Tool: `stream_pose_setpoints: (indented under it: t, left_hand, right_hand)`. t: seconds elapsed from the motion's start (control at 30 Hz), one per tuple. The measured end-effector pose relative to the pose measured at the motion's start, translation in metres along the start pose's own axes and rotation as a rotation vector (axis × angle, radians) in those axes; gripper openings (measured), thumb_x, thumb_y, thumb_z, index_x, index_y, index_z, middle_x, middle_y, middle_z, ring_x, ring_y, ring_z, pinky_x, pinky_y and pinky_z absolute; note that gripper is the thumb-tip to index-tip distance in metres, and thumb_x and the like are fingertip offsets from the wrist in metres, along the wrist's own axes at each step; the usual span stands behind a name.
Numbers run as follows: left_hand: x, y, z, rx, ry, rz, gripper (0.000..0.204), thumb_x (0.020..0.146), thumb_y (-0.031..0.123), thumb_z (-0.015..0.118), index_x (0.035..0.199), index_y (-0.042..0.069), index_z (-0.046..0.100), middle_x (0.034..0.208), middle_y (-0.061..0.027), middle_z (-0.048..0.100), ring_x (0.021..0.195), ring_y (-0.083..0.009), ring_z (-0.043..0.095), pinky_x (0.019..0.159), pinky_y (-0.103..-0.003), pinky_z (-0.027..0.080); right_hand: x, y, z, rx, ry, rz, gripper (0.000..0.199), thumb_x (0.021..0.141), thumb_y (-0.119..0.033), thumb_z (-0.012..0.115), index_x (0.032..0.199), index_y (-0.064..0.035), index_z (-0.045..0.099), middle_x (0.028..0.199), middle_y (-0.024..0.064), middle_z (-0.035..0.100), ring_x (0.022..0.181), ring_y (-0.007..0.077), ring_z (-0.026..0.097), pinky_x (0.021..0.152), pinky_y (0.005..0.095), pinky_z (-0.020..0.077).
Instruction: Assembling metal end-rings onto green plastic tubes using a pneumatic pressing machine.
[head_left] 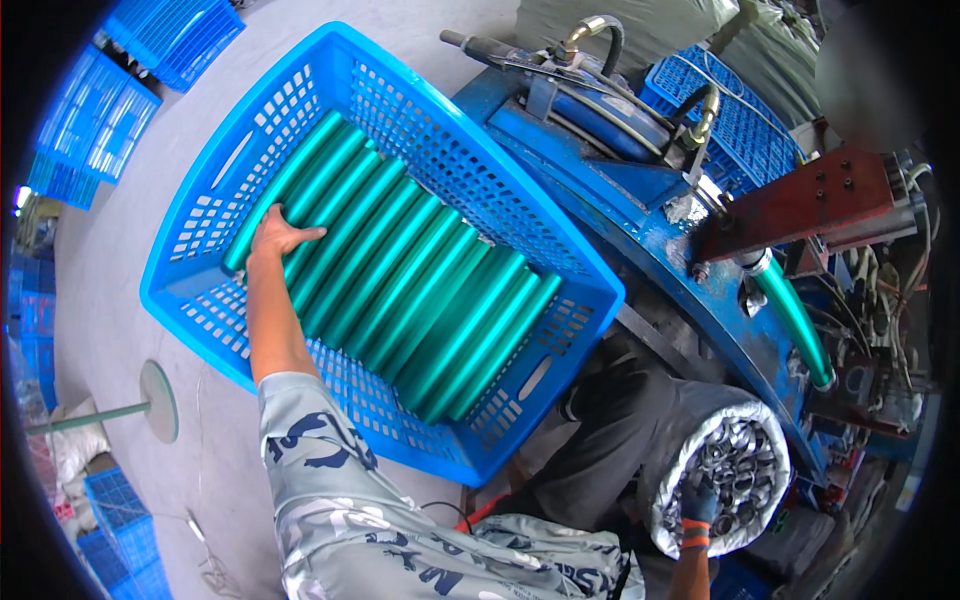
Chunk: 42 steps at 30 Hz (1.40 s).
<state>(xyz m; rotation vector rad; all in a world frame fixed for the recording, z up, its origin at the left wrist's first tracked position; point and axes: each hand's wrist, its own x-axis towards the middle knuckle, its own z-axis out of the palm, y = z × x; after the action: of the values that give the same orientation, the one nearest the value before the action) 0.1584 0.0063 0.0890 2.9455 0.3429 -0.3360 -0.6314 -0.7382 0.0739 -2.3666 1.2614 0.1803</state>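
A big blue plastic crate holds several long green tubes laid side by side. My left hand is bare and rests on the near ends of the tubes at the crate's left side, fingers closed over one tube end. My right hand, in a dark glove with an orange cuff, reaches into a white sack full of grey metal tubes and grips among them. One green tube sits in the blue machine at the right.
Hydraulic hoses and a lever top the machine. More blue crates stand at the far left and lower left. A round metal stand lies on the grey floor. Another blue crate sits behind the machine.
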Motion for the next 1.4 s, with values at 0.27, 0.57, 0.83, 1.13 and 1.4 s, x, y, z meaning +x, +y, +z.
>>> stream_pose_setpoints:
  t: [0.27,0.57,0.83,1.13,1.4]
  left_hand:
    - [-0.02,0.025,0.048,-0.087,-0.5,0.137,0.151,0.059,0.069,0.101,0.176,0.001,0.035,0.175,-0.0295,0.045,0.162,-0.0413,0.046,0.137,-0.048,0.035]
    - [-0.068,0.022,0.089,-0.032,-0.278,0.133,0.146,0.061,0.038,0.101,0.181,0.011,0.024,0.177,-0.0309,0.038,0.164,-0.0471,0.039,0.137,-0.053,0.035]
    - [-0.136,0.067,0.144,-0.206,-0.397,0.372,0.153,0.06,0.04,0.101,0.182,0.01,0.015,0.178,-0.0371,0.033,0.165,-0.0494,0.038,0.138,-0.051,0.033]
    - [-0.289,0.173,0.113,0.0,-0.193,0.362,0.148,0.065,0.033,0.097,0.184,0.02,0.008,0.166,-0.0328,0.047,0.155,-0.0537,0.046,0.13,-0.058,0.042]
    - [-0.448,0.206,0.187,-0.019,-0.088,0.404,0.09,0.077,0.027,0.086,0.157,0.007,0.052,0.151,-0.0267,0.063,0.138,-0.0493,0.063,0.115,-0.059,0.055]
  right_hand:
    - [-0.001,0.008,0.001,0.094,0.018,0.025,0.035,0.096,-0.02,0.086,0.121,0.0035,0.082,0.119,0.0121,0.084,0.105,0.0195,0.076,0.096,0.0363,0.0579]
    - [-0.008,0.023,0.001,0.343,0.018,0.021,0.024,0.102,-0.018,0.081,0.116,0.0015,0.083,0.111,0.0064,0.082,0.1,0.0152,0.073,0.09,0.0347,0.0575]
    - [-0.017,0.045,0.001,0.333,0.05,-0.009,0.027,0.097,-0.019,0.085,0.109,0.0047,0.084,0.114,0.0111,0.08,0.096,0.0174,0.072,0.085,0.0363,0.0566]
    - [-0.036,0.059,-0.019,0.407,0.135,-0.035,0.025,0.09,-0.017,0.088,0.105,0.0023,0.086,0.121,0.0147,0.081,0.106,0.0273,0.076,0.092,0.0417,0.0583]
    - [-0.043,0.093,-0.024,0.233,0.441,-0.239,0.036,0.078,-0.031,0.092,0.102,-0.0039,0.087,0.135,0.0222,0.079,0.123,0.0424,0.074,0.107,0.0542,0.0565]
